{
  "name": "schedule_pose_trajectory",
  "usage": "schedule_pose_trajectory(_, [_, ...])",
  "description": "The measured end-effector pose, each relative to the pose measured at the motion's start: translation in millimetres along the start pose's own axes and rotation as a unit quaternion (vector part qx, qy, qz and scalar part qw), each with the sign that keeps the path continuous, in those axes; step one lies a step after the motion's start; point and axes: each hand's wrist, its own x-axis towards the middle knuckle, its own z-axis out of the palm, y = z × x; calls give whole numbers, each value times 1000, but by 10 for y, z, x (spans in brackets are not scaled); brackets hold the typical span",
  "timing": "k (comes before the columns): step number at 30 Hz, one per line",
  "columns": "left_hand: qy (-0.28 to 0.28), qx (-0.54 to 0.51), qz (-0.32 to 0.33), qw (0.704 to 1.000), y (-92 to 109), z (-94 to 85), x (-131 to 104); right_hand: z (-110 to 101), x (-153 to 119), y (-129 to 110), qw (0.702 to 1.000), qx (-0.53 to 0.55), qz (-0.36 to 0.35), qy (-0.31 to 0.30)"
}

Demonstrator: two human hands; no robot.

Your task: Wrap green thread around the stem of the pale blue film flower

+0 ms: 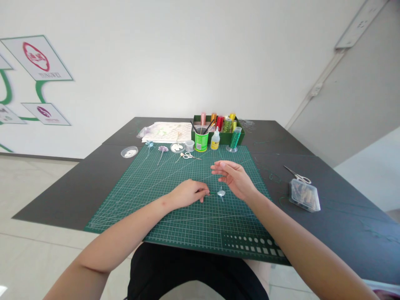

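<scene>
My left hand (189,193) is closed in a pinch above the cutting mat. It grips the thin green stem of a small pale blue flower (221,193), whose head points right. My right hand (235,178) is raised just above and to the right of the flower. Its thumb and forefinger come together, with the other fingers loosely curled. Whatever those fingertips hold, if anything, is too fine to make out. Under both hands lies the green gridded cutting mat (187,225).
Beyond the hands stand a green cup (201,141) of tools, a glue bottle (215,139), a green thread spool (235,137) and a box (240,135) of coloured spools. White-handled scissors (189,156) and finished-looking flowers (163,148) lie on the mat. Rightward sits a clear plastic box (304,195).
</scene>
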Motion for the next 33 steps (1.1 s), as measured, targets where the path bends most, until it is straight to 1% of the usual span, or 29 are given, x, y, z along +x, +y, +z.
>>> schedule_pose_trajectory(8, [-1, 5, -1, 1000, 9, -7, -8, 59, -45, -40, 999, -29, -6, -16])
schedule_pose_trajectory(14, [3, 23, -6, 1000, 16, -10, -10, 67, -37, -38, 998, -51, -33, -7])
schedule_pose_trajectory(22, [26, 57, -2, 998, 4, -1, -6, 95, -73, -87, 999, -38, -10, -18])
schedule_pose_trajectory(27, [35, 68, 7, 997, 1, 5, -6, 109, -67, -88, 999, -32, -6, 1])
schedule_pose_trajectory(33, [61, 77, 7, 995, 10, -7, -9, 48, -6, -64, 999, -24, -15, 41])
